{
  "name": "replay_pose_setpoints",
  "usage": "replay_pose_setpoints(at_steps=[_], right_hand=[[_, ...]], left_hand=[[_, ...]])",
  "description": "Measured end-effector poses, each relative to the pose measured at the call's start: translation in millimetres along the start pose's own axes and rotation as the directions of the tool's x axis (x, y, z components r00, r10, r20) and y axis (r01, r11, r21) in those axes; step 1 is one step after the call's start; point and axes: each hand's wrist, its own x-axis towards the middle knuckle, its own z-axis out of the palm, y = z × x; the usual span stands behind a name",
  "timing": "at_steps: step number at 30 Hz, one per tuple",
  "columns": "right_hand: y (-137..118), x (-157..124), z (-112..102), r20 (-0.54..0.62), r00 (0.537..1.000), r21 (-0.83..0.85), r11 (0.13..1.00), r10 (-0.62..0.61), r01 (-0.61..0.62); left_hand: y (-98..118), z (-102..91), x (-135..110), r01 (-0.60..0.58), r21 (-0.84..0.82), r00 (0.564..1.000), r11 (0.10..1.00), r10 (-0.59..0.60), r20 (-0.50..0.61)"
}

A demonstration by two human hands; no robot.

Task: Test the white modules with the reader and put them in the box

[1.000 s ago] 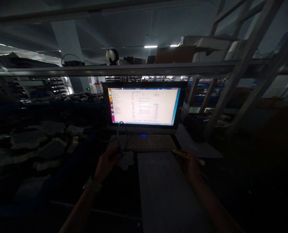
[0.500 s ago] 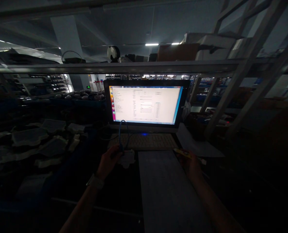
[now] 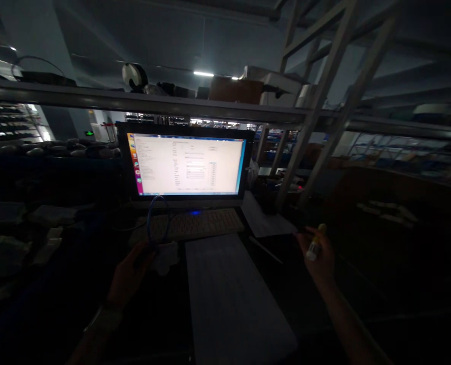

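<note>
My left hand (image 3: 131, 271), a watch on its wrist, is closed at the lower end of a blue cable (image 3: 149, 223). That end meets a pale flat housing (image 3: 165, 258) on the dark desk; the plug itself is hidden by fingers and shadow. The cable loops up in front of the keyboard (image 3: 195, 223). Out to the right, my right hand (image 3: 323, 263) is raised, its fingers closed around a yellow and white marker pen (image 3: 316, 243). Between the hands lies a large white sheet of paper (image 3: 229, 294).
A lit monitor (image 3: 189, 165) stands behind the keyboard, under a metal shelf (image 3: 164, 104) bearing boxes. More pale housings (image 3: 6, 258) lie at the left. A thin pale stick (image 3: 265, 249) and another paper (image 3: 267, 218) are right of the sheet. Slanted metal posts (image 3: 316, 106) rise at the right.
My view has turned to the right. My right hand has moved right, away from the sheet's edge, and the marker pen has turned more upright. My left hand stays at the cable and housing.
</note>
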Motion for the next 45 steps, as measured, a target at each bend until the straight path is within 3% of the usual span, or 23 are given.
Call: replay_pose_setpoints(at_steps=[3, 6, 12, 18, 29, 36, 45], right_hand=[[29.4, 1.6, -27.9, 0.070, 0.993, -0.182, 0.978, -0.092, 0.103], [52.9, -5.3, -40.7, 0.169, 0.977, -0.273, 0.946, -0.131, 0.174], [75.9, -7.8, -37.4, 0.233, 0.958, -0.313, 0.920, -0.165, 0.234], [94.4, -3.6, -37.8, 0.294, 0.936, -0.347, 0.891, -0.193, 0.293], [95.8, -1.1, -38.3, 0.292, 0.923, -0.353, 0.869, -0.250, 0.347], [94.0, -3.4, -38.9, 0.197, 0.966, -0.365, 0.902, -0.168, 0.232], [91.2, -3.5, -38.3, 0.197, 0.968, -0.336, 0.917, -0.155, 0.216]], left_hand=[[-6.3, 2.6, -1.3, -0.017, 0.017, 0.999, 1.000, 0.018, -0.048], [-7.8, 5.3, -3.4, -0.014, 0.023, 0.997, 1.000, 0.015, -0.076], [-1.6, 6.1, -4.7, -0.002, 0.005, 0.993, 1.000, 0.003, -0.116], [-3.2, 6.7, -7.3, 0.009, -0.064, 0.998, 0.998, -0.013, -0.057], [-7.0, 9.7, -9.5, 0.026, -0.098, 0.997, 0.995, -0.033, -0.066], [-7.2, 9.8, -9.8, 0.012, -0.109, 0.998, 0.994, -0.019, -0.067], [-5.2, 7.9, -9.0, 0.016, -0.085, 0.999, 0.996, -0.020, -0.040]])
